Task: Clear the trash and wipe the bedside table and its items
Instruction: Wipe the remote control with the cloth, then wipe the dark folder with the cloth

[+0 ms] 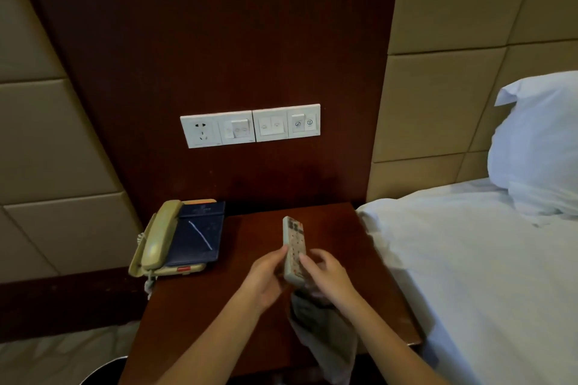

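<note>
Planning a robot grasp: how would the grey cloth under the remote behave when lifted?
The grey cloth is probably floppy: it hangs in folds below the right hand and the remote. Likely light, since it dangles while that hand also touches the remote. It should drape rather than roll.

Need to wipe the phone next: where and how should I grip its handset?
I'd grip the handset round its slim middle, from above and from its left: it lies lengthwise along the left edge of the telephone, its ends bulge, and the blue folder crowds its right side.
</note>
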`<state>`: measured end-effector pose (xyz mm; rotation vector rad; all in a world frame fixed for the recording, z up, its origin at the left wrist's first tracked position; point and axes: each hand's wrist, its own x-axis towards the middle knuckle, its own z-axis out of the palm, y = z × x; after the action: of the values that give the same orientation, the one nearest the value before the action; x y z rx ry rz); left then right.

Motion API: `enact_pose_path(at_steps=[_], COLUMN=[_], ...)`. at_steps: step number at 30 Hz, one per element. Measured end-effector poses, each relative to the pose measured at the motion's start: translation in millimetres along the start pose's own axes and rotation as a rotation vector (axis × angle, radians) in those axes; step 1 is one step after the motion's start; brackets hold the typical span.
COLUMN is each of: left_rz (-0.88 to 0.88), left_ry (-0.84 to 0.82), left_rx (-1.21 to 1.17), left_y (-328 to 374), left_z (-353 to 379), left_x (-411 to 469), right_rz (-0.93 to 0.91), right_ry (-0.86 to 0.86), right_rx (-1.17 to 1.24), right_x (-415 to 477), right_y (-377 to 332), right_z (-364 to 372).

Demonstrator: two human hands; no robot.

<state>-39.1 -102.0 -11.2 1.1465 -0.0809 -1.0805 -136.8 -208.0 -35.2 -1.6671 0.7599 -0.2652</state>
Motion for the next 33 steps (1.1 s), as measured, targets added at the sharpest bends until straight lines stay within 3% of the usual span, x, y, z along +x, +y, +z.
enact_pose_path(at_steps=[7, 15, 21, 30, 33], left_rz=[-0.019, 0.027, 0.108, 0.075, 0.08], left_ry=[0.087, 0.144, 0.078, 0.004, 0.085], left_rx=[0.14, 0.533, 0.797, 0.852, 0.849], left_y=[-26, -32, -24, -12, -13], left_z=[23, 64, 90, 97, 86], left_x=[81, 176, 209, 208, 198], right_rz=[-0.005, -0.032, -0.025, 0.089, -0.014], right_ry=[0.002, 0.192, 0.316, 0.429, 0.469], right_rx=[-0.086, -0.591, -0.9, -1.107, -1.174], right_x=[54, 120, 153, 163, 148], right_y=[24, 50, 53, 43, 35], right_z=[-28, -72, -84, -83, -74])
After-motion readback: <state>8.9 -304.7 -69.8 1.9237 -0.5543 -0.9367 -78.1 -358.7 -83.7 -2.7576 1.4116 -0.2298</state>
